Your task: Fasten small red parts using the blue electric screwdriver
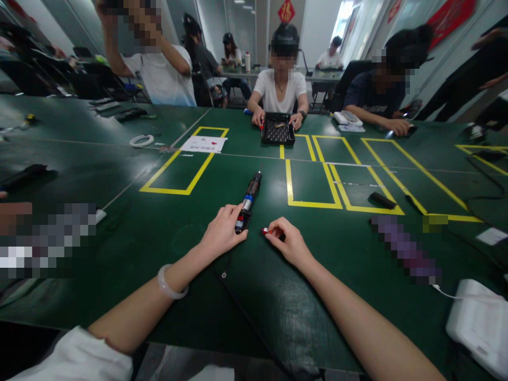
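My left hand (pixel 224 228) has its fingers wrapped round the rear part of an electric screwdriver (pixel 253 185). The tool has a dark body with blue and silver bands, and its thin tip points away from me. A black cord (pixel 242 307) runs from near my left hand towards the table's front edge. To the right of the tool, my right hand (pixel 289 241) is closed in a pinch just above or on the green table (pixel 190 323). Between its thumb and fingers sits a small red and white piece (pixel 265 230), too small to name.
Yellow tape outlines (pixel 313 203) mark the table, with a white paper (pixel 204 144) on one. Opposite, a co-worker holds a black tray (pixel 278 138). A black object (pixel 382 200), a blurred purple item (pixel 402 246) and a white box (pixel 478 323) lie on the right.
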The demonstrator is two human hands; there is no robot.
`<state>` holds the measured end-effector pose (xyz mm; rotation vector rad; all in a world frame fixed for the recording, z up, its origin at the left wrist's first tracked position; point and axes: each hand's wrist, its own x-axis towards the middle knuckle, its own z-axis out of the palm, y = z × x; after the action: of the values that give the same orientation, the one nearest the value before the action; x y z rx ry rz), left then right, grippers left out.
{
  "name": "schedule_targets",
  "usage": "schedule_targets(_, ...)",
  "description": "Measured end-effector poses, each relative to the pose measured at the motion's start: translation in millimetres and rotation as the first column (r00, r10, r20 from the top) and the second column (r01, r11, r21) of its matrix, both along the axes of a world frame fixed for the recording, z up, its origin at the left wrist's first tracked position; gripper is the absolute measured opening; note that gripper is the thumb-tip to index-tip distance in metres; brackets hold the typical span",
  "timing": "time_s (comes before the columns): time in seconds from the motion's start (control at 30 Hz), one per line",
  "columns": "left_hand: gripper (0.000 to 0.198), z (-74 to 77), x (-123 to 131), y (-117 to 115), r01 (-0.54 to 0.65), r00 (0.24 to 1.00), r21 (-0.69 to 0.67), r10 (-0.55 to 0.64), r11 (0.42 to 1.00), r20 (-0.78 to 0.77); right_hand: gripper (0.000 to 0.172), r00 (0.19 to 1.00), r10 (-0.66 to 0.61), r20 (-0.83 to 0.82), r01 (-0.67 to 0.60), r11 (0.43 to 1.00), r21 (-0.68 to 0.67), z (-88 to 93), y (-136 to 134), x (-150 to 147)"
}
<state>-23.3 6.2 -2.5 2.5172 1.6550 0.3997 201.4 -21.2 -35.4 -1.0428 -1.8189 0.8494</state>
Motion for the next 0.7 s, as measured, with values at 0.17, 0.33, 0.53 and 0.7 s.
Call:
schedule_targets(0.17,0.065,-0.6,24,-14,0.105,0.994,-0.02,-0.105,0.994,0.038,0.004,0.996,-0.026,0.084,0.021,0.999,0.05,2.2,-1,0)
schedule_targets(0.33,0.068,2.3,35,-23,0.165,0.985,-0.046,-0.163,0.985,0.055,0.004,0.982,-0.022,0.188,0.012,0.998,0.055,0.0,-1,0)
schedule_targets(0.53,0.068,3.5,36,-25,0.166,0.985,-0.045,-0.163,0.985,0.061,0.004,0.981,-0.031,0.19,0.019,0.998,0.063,0.5,-2,4)
schedule_targets(0.7,0.069,-0.5,36,-27,0.117,0.993,-0.024,-0.116,0.993,0.03,0.01,0.989,-0.026,0.145,0.014,0.997,0.08,1.6,-2,4)
